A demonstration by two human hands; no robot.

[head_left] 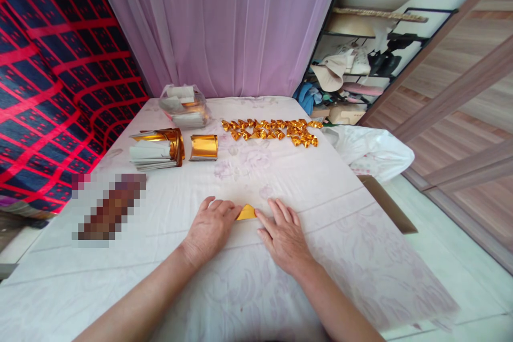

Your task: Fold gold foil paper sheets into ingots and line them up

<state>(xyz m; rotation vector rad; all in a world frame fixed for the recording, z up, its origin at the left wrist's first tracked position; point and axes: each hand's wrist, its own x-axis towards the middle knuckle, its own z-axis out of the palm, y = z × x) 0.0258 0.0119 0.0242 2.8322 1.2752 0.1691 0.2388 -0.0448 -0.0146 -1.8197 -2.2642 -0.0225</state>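
A piece of gold foil paper (247, 212), folded to a small triangle with its peak pointing away from me, lies on the table between my hands. My left hand (211, 228) covers its left corner, the fingers bunched and pressed down on it. On the other side, the index fingertip of my right hand (285, 235) touches the right corner. The other right fingers are spread, resting on the cloth. Farther off sits a row of folded gold foil pieces (276, 129). A small stack of gold foil sheets (204, 147) stands left of that row.
A thicker pile of foil sheets (154, 150) and a clear plastic bag of paper (184, 107) are at the back left of the patterned tablecloth (248, 288). A blurred-out item (112, 208) lies at left. A white plastic bag (372, 152) is beyond the right edge.
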